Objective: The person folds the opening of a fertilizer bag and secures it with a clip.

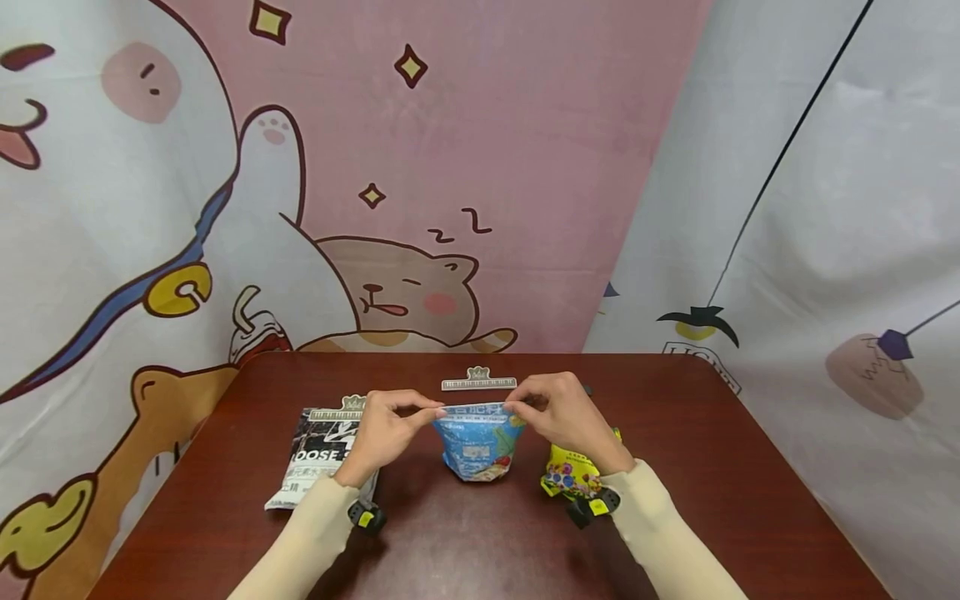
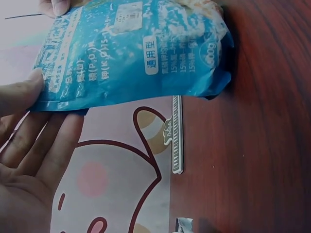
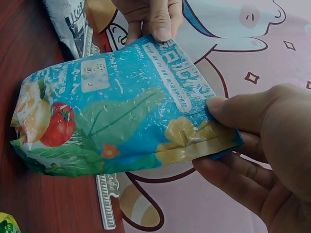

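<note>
A blue fertilizer bag (image 1: 476, 446) with vegetable pictures and printed characters stands upright at the middle of the table. My left hand (image 1: 392, 427) pinches its top edge at the left corner, thumb in front and fingers behind. At the right corner my right hand (image 1: 558, 414) pinches the same edge, and its thumb (image 3: 228, 108) presses the printed front. The top edge looks flattened and stretched between the two hands. A tomato picture shows low on the bag in the right wrist view.
Behind the bag lies a long clip (image 1: 478, 382) with a piano-key pattern. To the left, a black-and-white bag (image 1: 303, 458) has a similar clip (image 1: 333, 411) along its top. A yellow bag (image 1: 568, 468) sits partly behind my right arm. A cartoon cloth (image 1: 480, 167) hangs beyond the dark red table (image 1: 720, 500).
</note>
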`<state>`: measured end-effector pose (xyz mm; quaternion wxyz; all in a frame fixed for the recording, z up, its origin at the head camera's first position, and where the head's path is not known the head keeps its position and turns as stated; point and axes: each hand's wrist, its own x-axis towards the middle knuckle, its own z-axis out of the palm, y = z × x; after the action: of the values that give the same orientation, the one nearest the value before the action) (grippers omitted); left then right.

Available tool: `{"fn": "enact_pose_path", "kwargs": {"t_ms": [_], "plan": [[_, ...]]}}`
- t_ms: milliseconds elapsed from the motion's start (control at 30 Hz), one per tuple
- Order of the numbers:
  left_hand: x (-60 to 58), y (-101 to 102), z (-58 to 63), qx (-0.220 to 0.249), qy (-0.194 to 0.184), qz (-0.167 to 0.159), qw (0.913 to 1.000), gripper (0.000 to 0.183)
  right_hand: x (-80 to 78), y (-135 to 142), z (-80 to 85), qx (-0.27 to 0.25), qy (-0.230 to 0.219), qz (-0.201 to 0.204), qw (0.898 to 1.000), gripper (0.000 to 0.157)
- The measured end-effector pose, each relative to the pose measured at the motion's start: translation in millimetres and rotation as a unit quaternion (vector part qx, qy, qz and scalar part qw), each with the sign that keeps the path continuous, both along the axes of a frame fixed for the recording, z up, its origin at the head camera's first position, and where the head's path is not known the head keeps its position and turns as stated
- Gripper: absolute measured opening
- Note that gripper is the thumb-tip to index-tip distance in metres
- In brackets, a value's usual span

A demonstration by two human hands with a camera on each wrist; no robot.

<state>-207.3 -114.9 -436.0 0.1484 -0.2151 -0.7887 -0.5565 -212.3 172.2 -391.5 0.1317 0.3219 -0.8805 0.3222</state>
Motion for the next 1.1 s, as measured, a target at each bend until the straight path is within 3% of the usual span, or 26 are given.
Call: {"fn": "enact_pose_path", "kwargs": {"t_ms": [200, 467, 900, 1100], "plan": [[-8.3, -3.4, -10.2, 0.007, -0.03, -0.009, 0.9995, 0.006, 0.4, 2.5, 0.0, -0.011, -0.026, -0.004, 1.0, 0.004], [-6.6, -8.9, -14.1, 0.028, -0.064, -0.02, 0.9974, 0.005, 2.3, 11.6, -5.4, -0.037, -0.051, -0.008, 0.998, 0.005], [-9.7, -8.6, -15.6, 0.035, -0.057, 0.007, 0.9977, 0.005, 3.4, 3.1, -12.0, -0.102, -0.001, -0.048, 0.994, 0.004], [-8.0, -7.6, -16.0, 0.046, -0.09, -0.003, 0.9949, 0.008, 3.7, 6.2, -11.4, -0.096, -0.047, -0.053, 0.993, 0.004]]}}
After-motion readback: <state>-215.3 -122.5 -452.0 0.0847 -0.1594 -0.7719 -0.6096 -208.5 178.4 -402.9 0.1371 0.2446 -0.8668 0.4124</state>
